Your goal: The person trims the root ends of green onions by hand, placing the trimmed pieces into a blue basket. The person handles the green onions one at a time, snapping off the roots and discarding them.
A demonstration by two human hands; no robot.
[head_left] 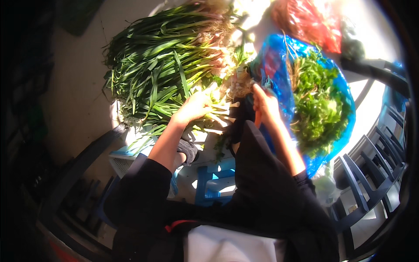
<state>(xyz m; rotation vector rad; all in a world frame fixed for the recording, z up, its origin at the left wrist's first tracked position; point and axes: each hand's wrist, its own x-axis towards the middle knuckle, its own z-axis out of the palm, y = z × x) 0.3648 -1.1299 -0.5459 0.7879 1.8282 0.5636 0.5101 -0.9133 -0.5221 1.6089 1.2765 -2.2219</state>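
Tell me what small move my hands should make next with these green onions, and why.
Probably draw the stalk you are gripping free of the heap. Your left hand rests on the green onions at the near edge of the pile, and your right hand pinches the pale root end beside the blue bag of leafy greens. The stalk looks partly tangled among the others, though glare hides detail.

Hard sunlight bleached the pale floor [83,100] and left the left side in deep shadow. A small blue stool [214,181] stood on the ground, and dark slatted chairs [371,174] crowded the right edge.
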